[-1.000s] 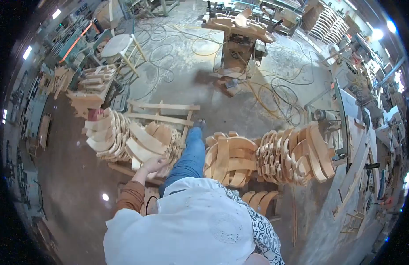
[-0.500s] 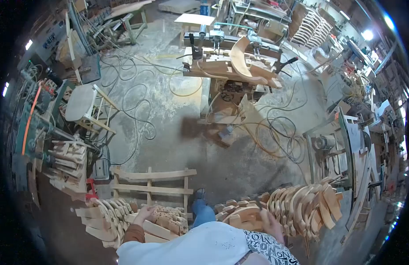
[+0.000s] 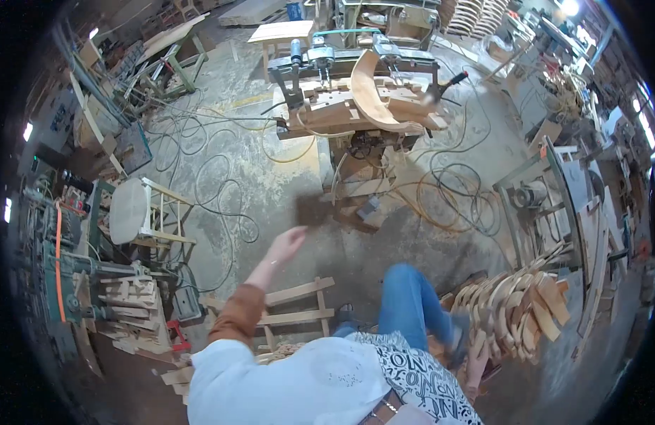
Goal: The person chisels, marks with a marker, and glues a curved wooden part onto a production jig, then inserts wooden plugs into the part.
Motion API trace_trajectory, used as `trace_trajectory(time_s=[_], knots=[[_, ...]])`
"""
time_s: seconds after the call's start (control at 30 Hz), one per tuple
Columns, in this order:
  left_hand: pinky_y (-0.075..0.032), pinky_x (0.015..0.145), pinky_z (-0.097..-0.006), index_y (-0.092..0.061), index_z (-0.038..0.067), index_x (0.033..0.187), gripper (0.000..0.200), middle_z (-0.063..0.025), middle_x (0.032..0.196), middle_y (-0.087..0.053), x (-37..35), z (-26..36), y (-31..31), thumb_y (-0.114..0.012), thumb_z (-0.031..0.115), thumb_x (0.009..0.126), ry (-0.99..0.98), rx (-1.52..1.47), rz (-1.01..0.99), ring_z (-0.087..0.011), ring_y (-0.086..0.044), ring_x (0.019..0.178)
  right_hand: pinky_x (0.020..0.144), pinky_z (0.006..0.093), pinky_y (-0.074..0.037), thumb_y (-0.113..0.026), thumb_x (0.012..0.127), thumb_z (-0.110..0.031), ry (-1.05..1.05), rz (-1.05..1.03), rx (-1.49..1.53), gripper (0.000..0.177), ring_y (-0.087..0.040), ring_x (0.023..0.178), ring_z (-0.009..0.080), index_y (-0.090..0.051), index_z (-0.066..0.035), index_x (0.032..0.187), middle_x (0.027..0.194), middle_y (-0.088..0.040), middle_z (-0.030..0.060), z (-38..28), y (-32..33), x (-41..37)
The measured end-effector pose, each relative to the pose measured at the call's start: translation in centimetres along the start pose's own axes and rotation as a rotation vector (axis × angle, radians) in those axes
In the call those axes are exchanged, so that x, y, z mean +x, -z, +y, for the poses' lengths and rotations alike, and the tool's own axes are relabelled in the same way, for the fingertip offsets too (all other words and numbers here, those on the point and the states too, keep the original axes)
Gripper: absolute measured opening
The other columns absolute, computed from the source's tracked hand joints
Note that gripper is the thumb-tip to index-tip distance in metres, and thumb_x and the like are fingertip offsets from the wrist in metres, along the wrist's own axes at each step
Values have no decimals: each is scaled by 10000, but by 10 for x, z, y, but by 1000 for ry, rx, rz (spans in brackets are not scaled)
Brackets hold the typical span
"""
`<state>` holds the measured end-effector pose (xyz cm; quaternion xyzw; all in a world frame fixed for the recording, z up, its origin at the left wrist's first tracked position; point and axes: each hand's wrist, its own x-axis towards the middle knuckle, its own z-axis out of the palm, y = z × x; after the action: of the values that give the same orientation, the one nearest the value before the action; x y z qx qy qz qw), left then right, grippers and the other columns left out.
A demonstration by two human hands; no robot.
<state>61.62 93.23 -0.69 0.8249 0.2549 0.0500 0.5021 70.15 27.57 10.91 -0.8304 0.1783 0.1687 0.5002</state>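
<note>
My left hand (image 3: 286,244) is stretched out in front of me over the concrete floor, its fingers curled in and no object showing in them. A low wooden frame (image 3: 299,292) of pale slats lies below that forearm. My right hand (image 3: 476,358) hangs low by my right hip, beside a row of curved wooden pieces (image 3: 515,312) stacked on edge. Its fingers are blurred and partly hidden, and I cannot tell what they hold. My bent leg in jeans (image 3: 409,301) comes up between the frame and the stack.
Ahead stands a woodworking machine (image 3: 359,113) with clamps and a curved wooden part (image 3: 373,92) on it. Hoses (image 3: 451,198) loop across the floor. A pale wooden stool (image 3: 133,210) and stacked wood pieces (image 3: 133,312) are on the left. A metal-framed bench (image 3: 547,198) stands right.
My left hand has lifted off the stacked wood and swung forward over the floor. The right hand has moved back to my hip. My leg has stepped up and the view has shifted.
</note>
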Motion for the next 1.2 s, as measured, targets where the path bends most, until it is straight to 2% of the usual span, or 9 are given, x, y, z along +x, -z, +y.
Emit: trace_trajectory(time_s=[0.03,0.07,0.1,0.17,0.23,0.3,0.47,0.7,1.2], knots=[[-523,936,-348,-595,87,1347,410,-155,1200,-694,23,56,-10,-601,234,964,-20,15,-58,-250,-673,1099,1002,320,-457,-647,876,-56,-63,-38,-35,665,-583,1165,245,-403,5,1492,1396,-538,154,32,-5,20],[-527,936,-358,-597,92,1346,411,-164,1206,-687,40,94,-25,-606,226,957,-95,-7,-97,-264,-674,1095,752,276,-536,-650,880,-57,521,5,-382,664,-625,944,204,-403,-1,1494,1331,-566,140,53,-21,44],[-522,946,-352,-585,90,1358,417,-156,1220,-679,50,121,-39,-612,219,962,-189,25,-157,-255,-668,1098,728,269,-536,-647,884,-45,224,-88,-61,648,-622,945,198,-412,0,1487,1312,-578,132,86,-37,77],[-524,945,-359,-581,86,1362,427,-155,1215,-673,54,171,-53,-624,218,959,-302,97,-303,-265,-668,1077,966,312,-473,-637,886,-22,-148,-212,76,660,-601,1121,201,-394,-13,1499,1352,-566,131,-76,-106,36],[-529,934,-371,-588,83,1355,430,-161,1197,-674,51,192,-54,-630,224,951,-321,138,-388,-284,-673,1053,706,268,-523,-643,885,-26,690,-291,-201,667,-617,822,124,-399,-49,1505,1239,-602,95,-24,-143,120],[-534,923,-384,-612,84,1328,426,-169,1171,-672,48,184,-61,-645,232,930,-361,166,-403,-317,-672,1017,580,249,-491,-659,881,-34,395,-517,-40,658,-574,699,87,-423,-62,1494,1177,-623,76,-88,-181,140],[-537,884,-341,-646,43,1262,340,-124,1110,-715,55,102,-58,-630,193,958,196,-183,6,-222,-697,957,611,260,-511,-679,876,-51,386,-781,-89,670,-599,733,98,-426,-75,1496,1147,-650,86,-231,-263,207],[-533,888,-267,-647,-49,1212,282,-97,1115,-708,126,116,-26,-616,129,996,307,-507,268,-130,-664,976,583,239,-489,-688,882,-50,409,-936,-61,690,-561,693,72,-410,-98,1512,1082,-647,50,-367,-323,259],[-539,659,-286,-709,50,1088,177,-84,946,-689,368,188,139,-637,83,930,-170,215,61,-181,-674,747,572,214,-477,-620,902,-4,234,-751,110,681,-562,680,60,-366,-60,1531,1093,-661,83,-474,-461,249]])
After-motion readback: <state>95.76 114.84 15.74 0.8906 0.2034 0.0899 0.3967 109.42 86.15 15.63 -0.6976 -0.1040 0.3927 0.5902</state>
